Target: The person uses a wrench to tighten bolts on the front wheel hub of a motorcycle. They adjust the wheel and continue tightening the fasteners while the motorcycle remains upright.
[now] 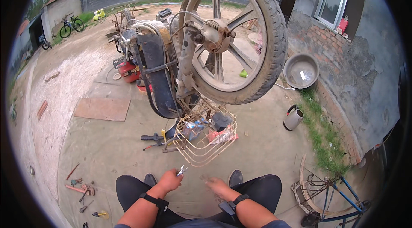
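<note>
Low in the middle, my left hand (170,180) is closed around a wrench (182,170), whose silvery jaw end sticks up past the fingers. My right hand (217,186) is held out above the ground cloth, its fingers stretched toward the left and blurred by motion; I see nothing in it. Ahead of both hands stands an upturned electric bike (156,63) with its dirty spoked front wheel (262,80) in the air. Its wire basket (201,159) rests nearest my hands, with a dark box (221,121) and a reddish packet (222,136) inside.
Hand tools (86,190) lie scattered at lower left, near a brown board (103,109). To the right are a kettle (293,118), a metal basin (301,70) by the wall and a blue bicycle frame (347,189) with a wheel rim. A handlebar grip (151,137) juts out left of the basket.
</note>
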The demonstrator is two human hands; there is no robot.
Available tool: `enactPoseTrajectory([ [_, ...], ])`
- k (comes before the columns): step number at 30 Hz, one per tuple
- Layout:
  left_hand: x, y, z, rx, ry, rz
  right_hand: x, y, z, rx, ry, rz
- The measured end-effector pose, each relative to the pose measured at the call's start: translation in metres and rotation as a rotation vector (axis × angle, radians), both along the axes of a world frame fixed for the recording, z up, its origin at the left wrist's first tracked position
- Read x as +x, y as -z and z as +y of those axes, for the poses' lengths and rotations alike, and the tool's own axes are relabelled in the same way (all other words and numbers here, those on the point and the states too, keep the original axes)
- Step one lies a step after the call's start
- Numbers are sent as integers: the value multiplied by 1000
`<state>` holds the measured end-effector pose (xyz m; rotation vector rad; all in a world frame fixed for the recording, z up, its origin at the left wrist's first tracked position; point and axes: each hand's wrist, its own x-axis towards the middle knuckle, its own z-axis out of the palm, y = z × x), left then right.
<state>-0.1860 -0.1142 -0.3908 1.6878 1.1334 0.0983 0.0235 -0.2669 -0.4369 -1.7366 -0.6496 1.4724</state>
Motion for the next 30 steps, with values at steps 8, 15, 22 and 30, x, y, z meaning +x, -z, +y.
enactPoseTrajectory([
  [8, 5, -27, -5, -101, -31, 9, 1, -43, 4, 99, 100, 205],
  [15, 4, -28, -11, -311, -91, -153, 0, -65, 8, 173, 169, 465],
  [22, 11, -25, -15, -413, -56, -240, 2, -62, 6, 192, 194, 523],
  [30, 14, -24, -17, -467, -23, -246, -1, -69, 8, 193, 232, 600],
])
